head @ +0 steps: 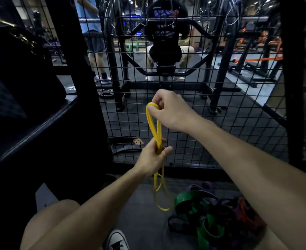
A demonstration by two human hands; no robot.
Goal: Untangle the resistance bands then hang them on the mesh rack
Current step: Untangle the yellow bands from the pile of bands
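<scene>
Hands both gripped the thin yellow rubber band (157, 131), right hand (168, 110) pinching its top loop, left hand (153, 156) clasping mid-length; we judged it light, limp, stretchy.

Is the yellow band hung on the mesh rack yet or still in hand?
In hand: both hands grip the yellow band before the mesh rack.

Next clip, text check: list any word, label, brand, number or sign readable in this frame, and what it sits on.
No text is readable.
Seated person's black top: pale printed marks on the back, too blurred to read.
White sneaker: dark marking on the toe, shape only, no letters readable.
Yellow band, pile of bands and mesh rack: no print visible.
</scene>
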